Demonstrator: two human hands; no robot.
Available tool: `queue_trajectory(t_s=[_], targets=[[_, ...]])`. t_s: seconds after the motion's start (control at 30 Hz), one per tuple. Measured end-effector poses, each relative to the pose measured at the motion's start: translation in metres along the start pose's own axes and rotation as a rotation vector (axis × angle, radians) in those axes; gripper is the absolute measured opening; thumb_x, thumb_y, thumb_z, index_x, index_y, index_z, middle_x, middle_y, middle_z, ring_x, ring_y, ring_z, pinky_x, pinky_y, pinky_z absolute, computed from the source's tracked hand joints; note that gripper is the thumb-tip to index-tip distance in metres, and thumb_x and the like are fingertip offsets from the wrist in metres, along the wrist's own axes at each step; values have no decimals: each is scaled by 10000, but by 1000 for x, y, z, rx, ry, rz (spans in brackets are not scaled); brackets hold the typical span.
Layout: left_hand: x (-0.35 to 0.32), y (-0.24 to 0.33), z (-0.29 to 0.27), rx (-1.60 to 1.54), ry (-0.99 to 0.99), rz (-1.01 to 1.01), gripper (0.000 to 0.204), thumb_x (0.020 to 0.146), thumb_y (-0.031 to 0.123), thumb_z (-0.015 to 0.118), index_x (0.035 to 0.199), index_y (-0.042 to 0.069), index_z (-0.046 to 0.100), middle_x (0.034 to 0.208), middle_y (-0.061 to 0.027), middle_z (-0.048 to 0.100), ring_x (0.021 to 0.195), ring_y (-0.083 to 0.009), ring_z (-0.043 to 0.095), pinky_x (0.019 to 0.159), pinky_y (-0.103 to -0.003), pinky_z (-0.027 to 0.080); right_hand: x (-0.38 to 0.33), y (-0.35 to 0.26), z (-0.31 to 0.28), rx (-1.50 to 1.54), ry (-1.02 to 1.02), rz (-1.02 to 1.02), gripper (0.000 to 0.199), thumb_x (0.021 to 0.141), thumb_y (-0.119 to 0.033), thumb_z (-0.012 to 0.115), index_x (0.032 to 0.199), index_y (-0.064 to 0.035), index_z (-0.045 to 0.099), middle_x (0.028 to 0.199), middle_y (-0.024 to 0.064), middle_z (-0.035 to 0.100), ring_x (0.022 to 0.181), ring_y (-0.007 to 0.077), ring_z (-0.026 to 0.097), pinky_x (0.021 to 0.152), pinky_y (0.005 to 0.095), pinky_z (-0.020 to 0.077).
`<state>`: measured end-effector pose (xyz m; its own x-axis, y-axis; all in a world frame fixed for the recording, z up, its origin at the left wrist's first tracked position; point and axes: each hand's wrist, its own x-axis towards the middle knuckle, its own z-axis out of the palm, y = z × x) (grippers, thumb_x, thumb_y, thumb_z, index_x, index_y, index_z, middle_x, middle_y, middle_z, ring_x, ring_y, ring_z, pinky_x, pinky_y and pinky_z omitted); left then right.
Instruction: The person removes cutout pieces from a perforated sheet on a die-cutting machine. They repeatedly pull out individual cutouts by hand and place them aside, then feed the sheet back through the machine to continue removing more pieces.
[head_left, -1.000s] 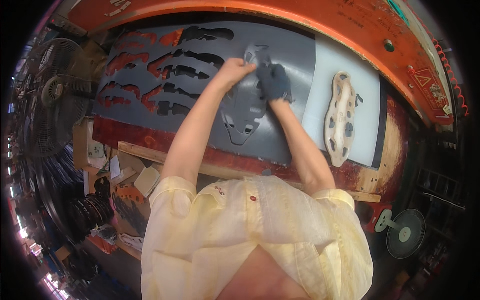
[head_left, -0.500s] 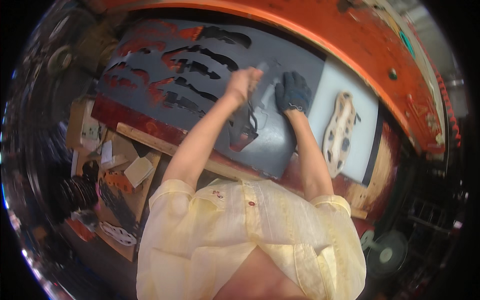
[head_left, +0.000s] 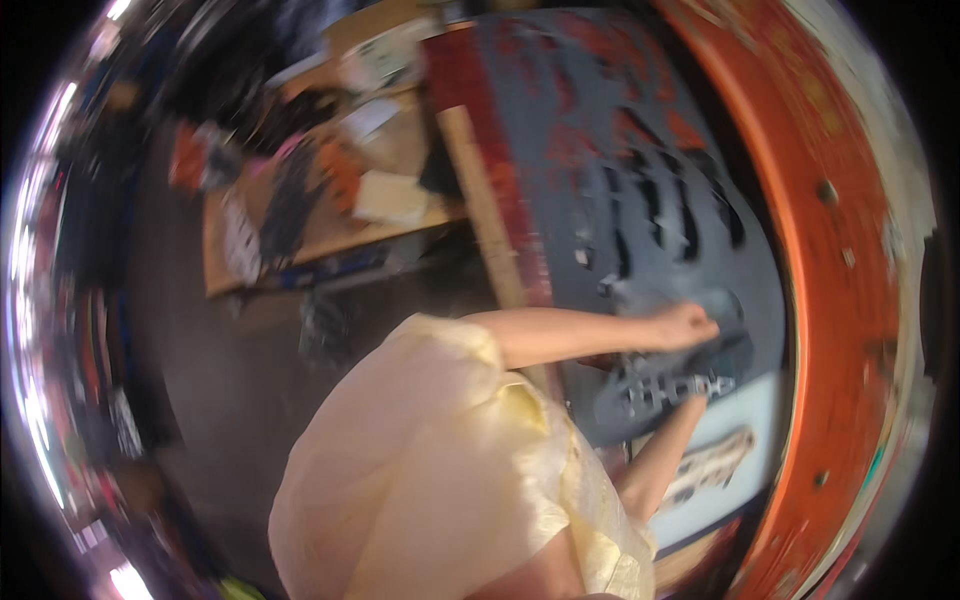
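Note:
My bare left hand (head_left: 685, 327) is over the grey sheet (head_left: 560, 150), its fingers curled closed; what they hold, if anything, is hidden. My right hand (head_left: 727, 350), in a dark glove, is just beyond it, low over the sheet; blur hides its fingers. Beside the right wrist is a pale, sole-shaped piece with several holes (head_left: 655, 393), blurred; whether the glove touches it I cannot tell. Several long dark cut-outs (head_left: 684, 215) run through the sheet, some edged with red smears.
An orange machine beam (head_left: 800, 300) borders the sheet's far side. A white board (head_left: 740, 480) carries another cream, holed sole-shaped piece (head_left: 705, 462). On the left stands a wooden table (head_left: 320, 250) with cardboard scraps, an orange piece (head_left: 340, 178) and a white holed piece (head_left: 240, 235).
My view has swung left, so the bench and beam now stand upright at the right. The pale holed piece beside my right wrist now shows on the grey sheet.

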<state>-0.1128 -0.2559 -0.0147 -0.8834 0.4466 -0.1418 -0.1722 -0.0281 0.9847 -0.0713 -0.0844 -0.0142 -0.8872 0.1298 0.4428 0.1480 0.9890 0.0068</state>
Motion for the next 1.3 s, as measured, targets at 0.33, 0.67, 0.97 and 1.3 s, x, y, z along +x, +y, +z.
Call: queue_trajectory(t_s=[0.33,0.67,0.97,1.3], targets=[[117,9,-19,761,-192,56,512,888,478,518,864,-24,615,792,-228,619,784,-372,613,690,-422,452,21,-14,17,27,-147,258,510,778,-398,580,1190,-100,551,1268,143,488,1215,330,420,955,527,310],[6,63,-18,307,-72,212,147,914,145,546,961,10,580,698,-72,617,622,-223,606,548,-303,441,29,-20,22,-103,-223,354,646,822,-384,536,1395,-126,383,1434,168,338,1315,368,308,1037,570,229],[-147,75,-185,-172,543,-166,292,981,322,469,986,40,544,608,28,397,414,-88,430,365,-226,359,32,-32,21,-138,-290,174,639,842,-384,527,1391,-92,380,1423,192,352,1316,360,313,1049,543,260],[-275,58,-306,-760,787,90,232,969,348,489,940,132,568,557,70,402,368,-69,352,334,-203,243,34,-12,38,-202,-263,95,582,883,-381,462,1358,-47,426,1390,183,425,1300,323,376,1086,420,284]])
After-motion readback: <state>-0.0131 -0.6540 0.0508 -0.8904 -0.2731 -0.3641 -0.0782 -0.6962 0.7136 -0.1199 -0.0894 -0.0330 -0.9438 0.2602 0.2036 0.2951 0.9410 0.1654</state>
